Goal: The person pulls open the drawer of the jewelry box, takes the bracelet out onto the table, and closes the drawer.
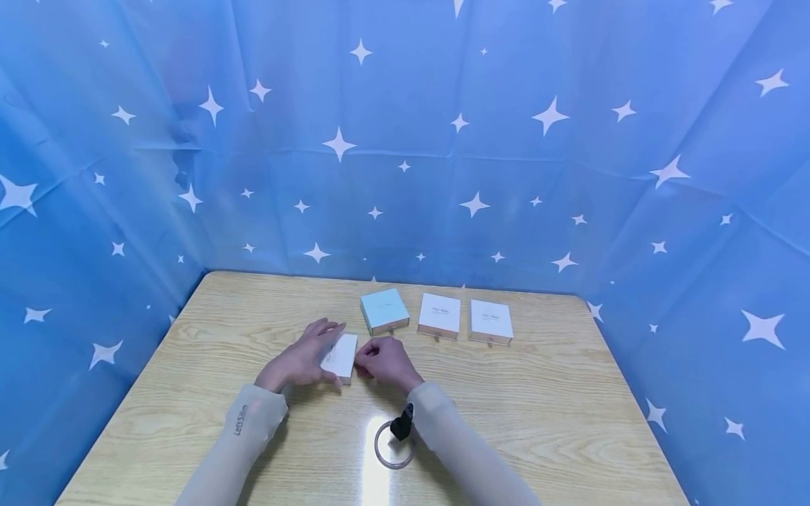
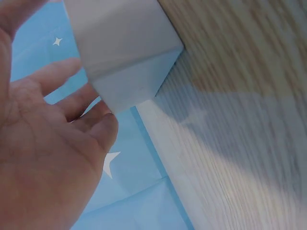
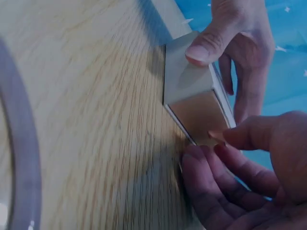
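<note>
The left hand [image 1: 305, 357] holds a white box [image 1: 342, 355] between thumb and fingers. Beside that hand, the right hand [image 1: 386, 362] pinches the box's small tab [image 3: 217, 136].

White box [image 1: 343, 356] partly hidden by left hand [image 1: 306, 357].

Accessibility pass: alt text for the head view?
A person's left-hand grip holds a small white box on a wooden table while the right-hand grip is at the box's right side. Beyond them, a light-blue box and two white boxes sit in a row; a blue star-patterned curtain hangs behind.
</note>
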